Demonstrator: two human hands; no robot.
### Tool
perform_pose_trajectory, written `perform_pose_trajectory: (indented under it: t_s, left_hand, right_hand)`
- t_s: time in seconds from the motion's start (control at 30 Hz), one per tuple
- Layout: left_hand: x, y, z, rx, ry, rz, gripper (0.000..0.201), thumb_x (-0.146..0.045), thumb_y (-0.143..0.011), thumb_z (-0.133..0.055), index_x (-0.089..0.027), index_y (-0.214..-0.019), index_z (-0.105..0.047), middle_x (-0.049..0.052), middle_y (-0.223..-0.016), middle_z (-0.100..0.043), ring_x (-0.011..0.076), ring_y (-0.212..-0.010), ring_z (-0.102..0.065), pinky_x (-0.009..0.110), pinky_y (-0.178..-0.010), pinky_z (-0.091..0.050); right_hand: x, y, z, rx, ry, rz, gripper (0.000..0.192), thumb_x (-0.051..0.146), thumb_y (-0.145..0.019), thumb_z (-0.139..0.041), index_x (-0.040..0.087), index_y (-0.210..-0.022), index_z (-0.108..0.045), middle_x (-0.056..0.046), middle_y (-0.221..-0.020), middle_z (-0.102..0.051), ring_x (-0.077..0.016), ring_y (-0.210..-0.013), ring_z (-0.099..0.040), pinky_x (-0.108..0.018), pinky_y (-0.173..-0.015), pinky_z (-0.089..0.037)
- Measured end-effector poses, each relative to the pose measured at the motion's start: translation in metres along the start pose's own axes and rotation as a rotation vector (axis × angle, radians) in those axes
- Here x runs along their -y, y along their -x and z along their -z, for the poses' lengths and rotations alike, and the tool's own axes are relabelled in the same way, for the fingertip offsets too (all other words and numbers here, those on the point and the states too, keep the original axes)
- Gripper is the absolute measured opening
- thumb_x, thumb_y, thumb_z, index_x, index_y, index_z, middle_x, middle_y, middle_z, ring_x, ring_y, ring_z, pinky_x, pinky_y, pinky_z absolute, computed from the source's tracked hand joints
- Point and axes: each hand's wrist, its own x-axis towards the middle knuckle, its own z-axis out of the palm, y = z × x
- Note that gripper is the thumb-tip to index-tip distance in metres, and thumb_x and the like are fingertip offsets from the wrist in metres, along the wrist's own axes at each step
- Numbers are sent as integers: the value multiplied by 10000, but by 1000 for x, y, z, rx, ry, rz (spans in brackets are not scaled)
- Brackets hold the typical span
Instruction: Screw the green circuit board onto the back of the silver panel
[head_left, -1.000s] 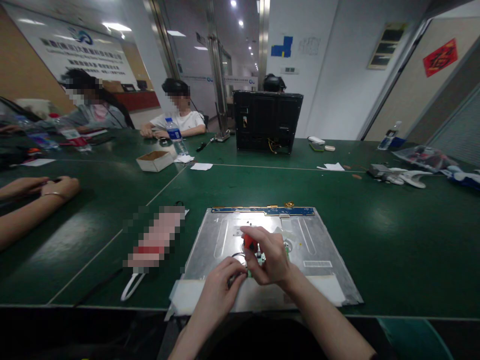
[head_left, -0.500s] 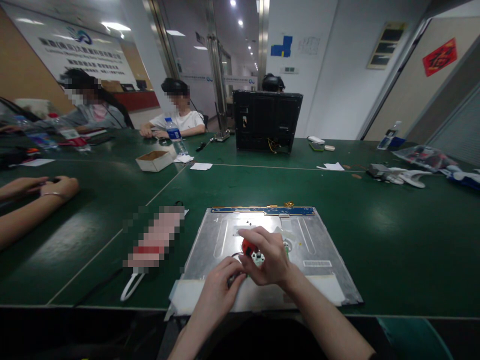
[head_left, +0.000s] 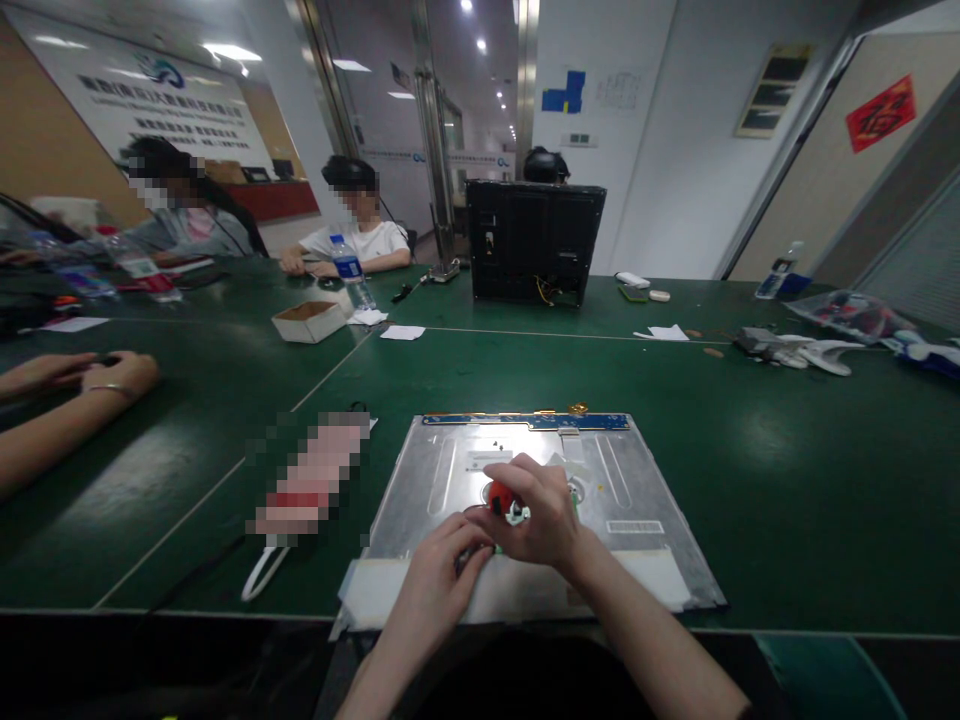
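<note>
A flat silver metal LCD panel (head_left: 435, 470) lies back side up in front of me, with a blue circuit strip (head_left: 525, 423) along its far edge. My right hand (head_left: 540, 515) is closed round a red-handled screwdriver (head_left: 499, 497), its tip hidden. Under that hand, part of a small green circuit board (head_left: 517, 512) shows at the panel's middle. Left of it, my left hand (head_left: 450, 555) rests with thumb and fingers pinched by the board's near edge; what they grip is hidden. A few tiny dark screws (head_left: 498, 446) lie on the panel beyond my hands.
A pinkish pouch with a white strap (head_left: 264, 573) lies left of the panel. Farther off are an open cardboard box (head_left: 307, 322), a water bottle (head_left: 349, 270) and a black monitor housing (head_left: 536, 240). A co-worker's hands (head_left: 116, 383) are at far left; other people sit beyond.
My right hand and the red handle have shifted and turned slightly over the same spot. My left hand stays nearly where it was.
</note>
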Motion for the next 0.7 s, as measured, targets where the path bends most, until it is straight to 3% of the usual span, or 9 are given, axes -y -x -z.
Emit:
perform_pose_trajectory:
  t_s: [0.27, 0.53, 0.7]
  left_hand:
    - [-5, -2, 3, 34, 32, 9, 191, -232, -845, -495, -192, -776, -669, 56, -820, -658, 213, -777, -636, 306, -705, -512]
    - [0, -1, 0, 19, 11, 22, 179, -233, -838, -502, -186, -769, -660, 61, -823, -668, 220, -771, -638, 309, -698, -513]
    - [-2, -1, 1, 14, 14, 19, 196, -241, -841, -491, -189, -782, -671, 67, -816, -665, 225, -782, -636, 309, -699, -514]
  right_hand:
    - [0, -1, 6, 90, -155, -16, 460, 169, -807, -459, 156, -1267, -456, -57, -862, -631, -147, -714, -602, -251, -581, -499]
    - [0, -1, 1, 11, -30, 2, 286, 295, -871, -564, 209, -1137, -505, 17, -689, -573, -110, -543, -519, -210, -470, -397]
    - [2, -4, 4, 39, -69, 1, 317, 300, -865, -522, 198, -1165, -505, 2, -702, -580, -126, -578, -544, -223, -494, -428]
